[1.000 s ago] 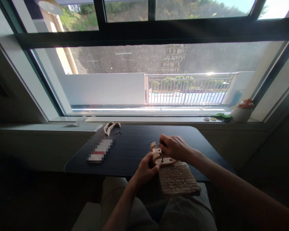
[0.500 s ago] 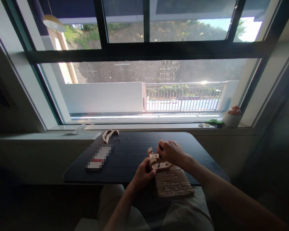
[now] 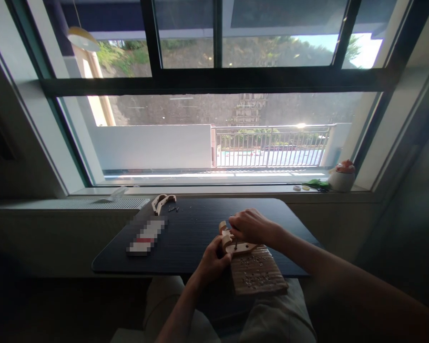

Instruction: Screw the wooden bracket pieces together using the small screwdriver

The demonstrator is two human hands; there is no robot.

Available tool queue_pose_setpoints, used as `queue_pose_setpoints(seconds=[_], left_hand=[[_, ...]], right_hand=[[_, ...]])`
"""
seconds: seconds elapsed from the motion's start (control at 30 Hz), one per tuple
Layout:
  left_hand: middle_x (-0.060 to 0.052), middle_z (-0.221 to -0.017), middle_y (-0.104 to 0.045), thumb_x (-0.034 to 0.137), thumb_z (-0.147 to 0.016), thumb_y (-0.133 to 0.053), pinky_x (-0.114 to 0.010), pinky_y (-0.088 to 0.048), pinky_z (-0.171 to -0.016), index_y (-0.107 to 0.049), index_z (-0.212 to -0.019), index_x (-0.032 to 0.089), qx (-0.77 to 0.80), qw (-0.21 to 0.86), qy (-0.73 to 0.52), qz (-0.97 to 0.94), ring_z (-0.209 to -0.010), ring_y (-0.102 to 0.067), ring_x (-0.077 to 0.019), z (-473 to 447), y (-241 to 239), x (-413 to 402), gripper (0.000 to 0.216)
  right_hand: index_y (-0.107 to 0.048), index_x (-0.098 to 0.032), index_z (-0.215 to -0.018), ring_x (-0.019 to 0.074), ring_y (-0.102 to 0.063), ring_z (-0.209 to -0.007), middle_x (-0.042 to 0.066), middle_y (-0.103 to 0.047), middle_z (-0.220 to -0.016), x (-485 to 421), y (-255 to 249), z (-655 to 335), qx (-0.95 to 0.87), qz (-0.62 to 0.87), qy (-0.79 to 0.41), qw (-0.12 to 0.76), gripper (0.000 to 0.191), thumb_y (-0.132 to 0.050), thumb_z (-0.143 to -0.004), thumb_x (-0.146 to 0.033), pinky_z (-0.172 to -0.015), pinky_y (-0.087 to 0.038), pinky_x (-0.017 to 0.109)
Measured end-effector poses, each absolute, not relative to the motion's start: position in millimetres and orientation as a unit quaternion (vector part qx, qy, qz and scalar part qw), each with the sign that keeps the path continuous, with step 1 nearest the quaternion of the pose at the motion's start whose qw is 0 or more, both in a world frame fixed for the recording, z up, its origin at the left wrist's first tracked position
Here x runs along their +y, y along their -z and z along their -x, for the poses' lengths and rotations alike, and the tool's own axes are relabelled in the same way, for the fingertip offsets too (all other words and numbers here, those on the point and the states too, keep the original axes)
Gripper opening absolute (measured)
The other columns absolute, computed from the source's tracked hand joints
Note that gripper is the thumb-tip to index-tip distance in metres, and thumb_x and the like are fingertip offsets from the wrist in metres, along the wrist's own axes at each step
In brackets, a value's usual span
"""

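A curved light wooden piece rests at the near edge of the dark table. My left hand is closed on its left end from below. My right hand is closed above it, fingers pinched on a small dark tool that stands upright on the piece. A corrugated cardboard sheet strewn with several small metal screws lies just under the piece, overhanging the table edge above my lap.
Two more curved wooden parts and loose screws lie at the table's far left. A flat white-and-red box lies left of centre. On the window sill at the right stand a round white pot and green items.
The view tilted up a little, so table and hands sit lower in the picture. My right hand shifted slightly left over the wooden piece; both hands keep their grip.
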State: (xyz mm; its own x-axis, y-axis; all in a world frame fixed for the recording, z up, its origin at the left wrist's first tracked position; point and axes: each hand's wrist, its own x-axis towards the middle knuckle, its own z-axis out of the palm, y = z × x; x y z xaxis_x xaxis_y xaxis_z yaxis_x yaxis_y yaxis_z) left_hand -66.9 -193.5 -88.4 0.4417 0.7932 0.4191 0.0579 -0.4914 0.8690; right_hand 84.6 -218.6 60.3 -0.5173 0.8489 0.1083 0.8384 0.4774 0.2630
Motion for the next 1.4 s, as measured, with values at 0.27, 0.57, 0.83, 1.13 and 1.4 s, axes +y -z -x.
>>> queue_pose_setpoints(seconds=[0.27,0.57,0.83,1.13,1.4], left_hand=[[-0.002,-0.090,-0.058,0.016,-0.074,-0.054,-0.026,-0.042,-0.078,-0.056,-0.102,0.016,0.291,0.398,-0.444,-0.748,-0.082,-0.052,-0.0149,66,91,-192,0.028],[-0.004,-0.095,-0.061,0.016,-0.074,-0.054,-0.028,-0.043,-0.081,-0.056,-0.106,0.015,0.284,0.430,-0.447,-0.731,-0.087,-0.055,-0.0170,66,87,-196,0.032],[-0.004,-0.097,-0.061,0.013,-0.073,-0.054,-0.028,-0.043,-0.082,-0.056,-0.105,0.015,0.288,0.432,-0.446,-0.729,-0.089,-0.055,-0.0173,67,82,-199,0.032],[-0.003,-0.093,-0.059,0.016,-0.074,-0.055,-0.027,-0.043,-0.079,-0.055,-0.104,0.015,0.295,0.415,-0.444,-0.738,-0.085,-0.054,-0.0163,67,91,-194,0.030],[-0.003,-0.092,-0.060,0.018,-0.073,-0.057,-0.027,-0.043,-0.077,-0.056,-0.105,0.015,0.295,0.418,-0.446,-0.734,-0.082,-0.053,-0.0159,67,89,-195,0.032]], right_hand=[[-0.066,-0.015,-0.087,0.0257,-0.064,-0.081,0.014,-0.068,-0.087,-210,-57,-79,0.814,-0.569,-0.114,0.027,0.029,-0.042,-0.085,-0.032,-0.064,-0.042,0.031],[-0.062,-0.015,-0.095,0.0258,-0.063,-0.081,0.014,-0.068,-0.087,-209,-64,-79,0.791,-0.606,-0.078,0.024,0.035,-0.046,-0.081,-0.042,-0.063,-0.042,0.032],[-0.059,-0.022,-0.100,0.0222,-0.061,-0.081,0.007,-0.067,-0.089,-220,-79,-93,0.844,-0.533,-0.050,0.030,0.028,-0.050,-0.078,-0.036,-0.062,-0.039,0.028],[-0.059,-0.019,-0.091,0.0215,-0.062,-0.077,0.007,-0.067,-0.084,-224,-71,-87,0.850,-0.523,-0.054,0.025,0.022,-0.046,-0.081,-0.032,-0.059,-0.036,0.027],[-0.059,-0.021,-0.094,0.0209,-0.061,-0.073,0.006,-0.067,-0.083,-215,-69,-90,0.839,-0.541,-0.055,0.020,0.023,-0.047,-0.078,-0.032,-0.057,-0.036,0.027]])
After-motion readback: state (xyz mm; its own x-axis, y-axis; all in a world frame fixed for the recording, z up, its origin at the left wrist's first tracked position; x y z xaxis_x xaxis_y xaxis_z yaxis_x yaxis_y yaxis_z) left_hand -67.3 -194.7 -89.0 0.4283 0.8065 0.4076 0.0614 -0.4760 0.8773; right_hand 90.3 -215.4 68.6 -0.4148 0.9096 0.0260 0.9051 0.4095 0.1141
